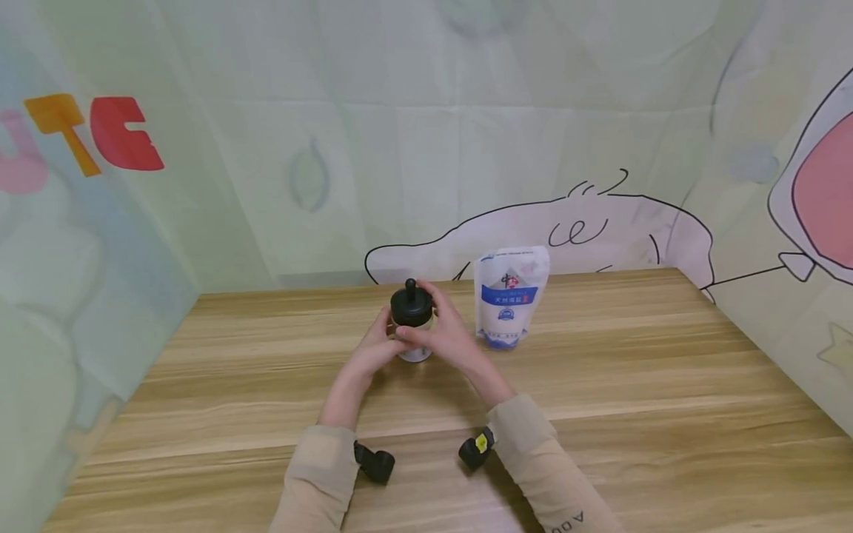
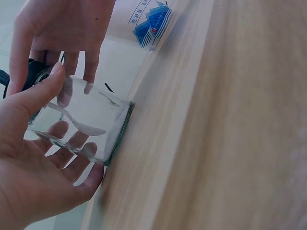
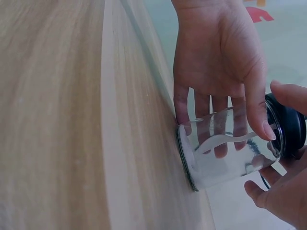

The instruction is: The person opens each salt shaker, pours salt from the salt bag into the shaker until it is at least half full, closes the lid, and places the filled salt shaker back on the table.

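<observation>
A clear glass jar [image 1: 416,354] with a black knobbed lid [image 1: 411,307] stands upright on the wooden table. Inside it, a pale spoon [image 3: 218,140] leans against a little white material at the bottom. My left hand [image 1: 369,355] holds the jar's side, its thumb in front and fingers wrapped behind the glass. From the other side my right hand [image 1: 452,334] grips the jar's upper part around the lid, with the thumb across the front. To the right of the jar a white and blue pouch [image 1: 509,296] of salt stands upright.
The wooden table [image 1: 633,355] ends at the back against a printed cloth backdrop [image 1: 413,148], with more cloth on both sides. A black wrist camera [image 1: 376,466] hangs by the left sleeve, and another camera [image 1: 474,453] by the right.
</observation>
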`<state>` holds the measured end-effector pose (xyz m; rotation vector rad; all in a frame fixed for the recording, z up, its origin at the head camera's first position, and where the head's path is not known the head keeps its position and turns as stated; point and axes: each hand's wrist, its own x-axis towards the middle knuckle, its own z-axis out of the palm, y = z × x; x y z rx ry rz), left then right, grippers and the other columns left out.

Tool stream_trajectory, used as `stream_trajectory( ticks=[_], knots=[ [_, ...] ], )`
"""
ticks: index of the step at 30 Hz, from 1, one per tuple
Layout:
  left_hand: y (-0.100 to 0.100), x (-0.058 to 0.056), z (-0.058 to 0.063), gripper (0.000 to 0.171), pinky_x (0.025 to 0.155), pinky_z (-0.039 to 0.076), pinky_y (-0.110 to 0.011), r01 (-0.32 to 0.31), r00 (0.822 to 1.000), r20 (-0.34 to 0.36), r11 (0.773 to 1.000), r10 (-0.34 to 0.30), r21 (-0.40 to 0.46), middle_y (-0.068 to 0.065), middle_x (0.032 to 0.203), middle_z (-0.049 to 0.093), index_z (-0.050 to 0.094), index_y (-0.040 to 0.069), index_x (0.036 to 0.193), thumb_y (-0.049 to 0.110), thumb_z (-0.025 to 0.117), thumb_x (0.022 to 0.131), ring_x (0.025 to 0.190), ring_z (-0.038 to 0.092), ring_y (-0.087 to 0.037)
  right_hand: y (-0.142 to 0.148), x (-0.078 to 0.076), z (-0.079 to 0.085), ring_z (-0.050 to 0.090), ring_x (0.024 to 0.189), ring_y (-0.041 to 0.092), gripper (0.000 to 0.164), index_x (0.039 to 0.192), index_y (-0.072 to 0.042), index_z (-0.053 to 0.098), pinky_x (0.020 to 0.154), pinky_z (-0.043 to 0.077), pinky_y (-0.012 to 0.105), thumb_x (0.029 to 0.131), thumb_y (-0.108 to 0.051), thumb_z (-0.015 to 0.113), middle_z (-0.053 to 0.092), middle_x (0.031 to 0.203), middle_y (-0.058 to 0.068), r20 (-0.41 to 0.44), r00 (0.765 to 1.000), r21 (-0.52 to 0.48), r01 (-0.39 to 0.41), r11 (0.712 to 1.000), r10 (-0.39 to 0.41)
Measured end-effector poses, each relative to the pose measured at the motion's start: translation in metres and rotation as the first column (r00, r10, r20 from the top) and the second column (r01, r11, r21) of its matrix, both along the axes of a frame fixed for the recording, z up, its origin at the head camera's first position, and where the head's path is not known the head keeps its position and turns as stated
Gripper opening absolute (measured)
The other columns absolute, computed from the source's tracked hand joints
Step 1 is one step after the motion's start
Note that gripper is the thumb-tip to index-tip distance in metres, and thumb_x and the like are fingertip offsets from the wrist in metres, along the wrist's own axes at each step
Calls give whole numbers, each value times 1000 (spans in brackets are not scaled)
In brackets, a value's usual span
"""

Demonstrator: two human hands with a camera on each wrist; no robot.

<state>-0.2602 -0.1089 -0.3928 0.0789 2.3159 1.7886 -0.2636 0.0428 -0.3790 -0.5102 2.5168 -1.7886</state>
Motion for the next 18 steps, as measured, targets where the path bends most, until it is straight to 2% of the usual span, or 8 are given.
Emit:
stream_trajectory(
  ticks=[12,18],
  knots=[
    [0,0,1,76,114,29,-57,-1,1000,4,1000,1,-7,-13,154,31,28,17,148,11,67,83,143,28,-35,-1,2,1,31,142,37,89,151,-27,24,114,26,60,80,-31,77,30,157,8,44,999,-4,15,1000,-15],
    [0,0,0,76,114,29,-58,5,1000,-1,1000,-5,3,-12,153,30,28,18,148,12,68,83,142,28,-35,-2,1,-1,33,141,35,81,147,-19,28,117,24,54,82,-28,76,37,154,9,23,999,-55,27,998,-26]
  ],
)
